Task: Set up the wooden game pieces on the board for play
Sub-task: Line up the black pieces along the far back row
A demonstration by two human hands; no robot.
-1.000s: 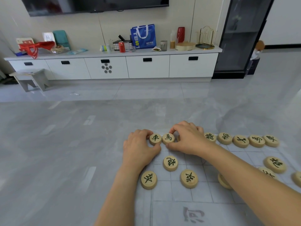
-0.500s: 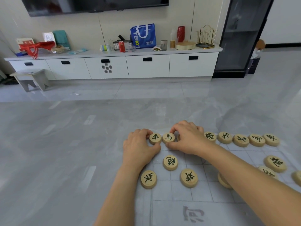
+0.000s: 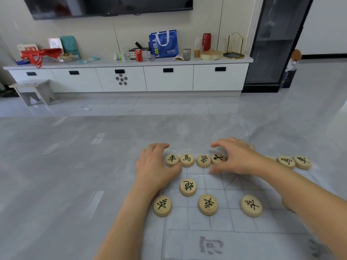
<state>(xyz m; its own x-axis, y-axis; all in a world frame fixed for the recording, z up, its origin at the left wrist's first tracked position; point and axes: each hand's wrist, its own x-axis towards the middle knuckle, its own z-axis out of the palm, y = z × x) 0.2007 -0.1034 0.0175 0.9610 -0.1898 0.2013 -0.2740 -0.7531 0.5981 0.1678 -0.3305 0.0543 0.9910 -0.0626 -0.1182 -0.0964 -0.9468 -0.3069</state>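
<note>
A translucent grid board [image 3: 232, 241] lies on the grey table. Round wooden pieces with black characters stand along its far row. My left hand [image 3: 154, 166] curls round the leftmost piece [image 3: 172, 159], thumb and fingers on its edges. Beside it stand a second piece [image 3: 187, 160] and a third [image 3: 203, 160]. My right hand [image 3: 236, 158] pinches the fourth piece [image 3: 218, 158] in that row. Nearer me lie a lone piece [image 3: 188, 187] and three pieces in a row [image 3: 162, 205], [image 3: 208, 204], [image 3: 251, 205]. Two more [image 3: 286, 161], [image 3: 302, 161] sit past my right wrist.
The grey table [image 3: 65, 175] stretches to the left and ahead of the board. Beyond it stand a white cabinet [image 3: 131, 77] with clutter on top, a small grey stool [image 3: 33, 91] and a dark glass cabinet [image 3: 277, 44].
My right hand has moved right from the second piece to the fourth piece, uncovering the third. My left hand stays on the leftmost piece.
</note>
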